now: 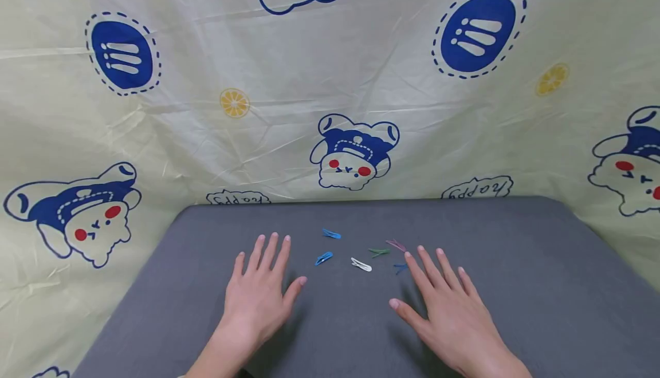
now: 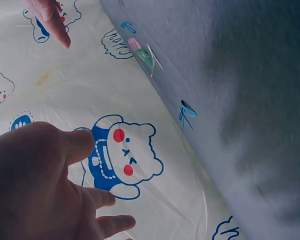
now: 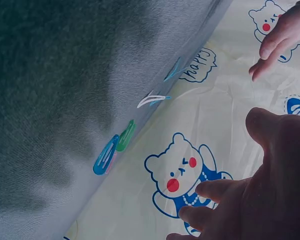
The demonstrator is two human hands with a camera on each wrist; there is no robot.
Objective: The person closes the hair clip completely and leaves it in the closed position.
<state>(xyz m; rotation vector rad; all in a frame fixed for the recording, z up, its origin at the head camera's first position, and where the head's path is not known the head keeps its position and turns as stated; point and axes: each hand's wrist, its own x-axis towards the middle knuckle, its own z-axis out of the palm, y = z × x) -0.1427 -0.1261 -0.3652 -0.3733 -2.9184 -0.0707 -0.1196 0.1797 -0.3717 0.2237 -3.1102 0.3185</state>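
Several small snap hair clips lie spread over the middle of the grey table. Two light blue ones, a farther blue clip (image 1: pixel 332 233) and a nearer blue clip (image 1: pixel 323 258), are on the left. Right of them are a white clip (image 1: pixel 361 264), a green clip (image 1: pixel 379 251) and a pink clip (image 1: pixel 396 245). A darker blue clip (image 3: pixel 106 155) is partly behind the right fingertips in the head view. My left hand (image 1: pixel 259 295), fingers spread, holds nothing and is left of the clips. My right hand (image 1: pixel 448 315), also spread and holding nothing, is nearest the darker blue clip.
The grey cloth-covered table (image 1: pixel 541 286) ends in a straight far edge. Behind it hangs a pale curtain (image 1: pixel 289 63) printed with bears, orange slices and blue badges, which also runs down both sides. Both hands cast shadows on the cloth.
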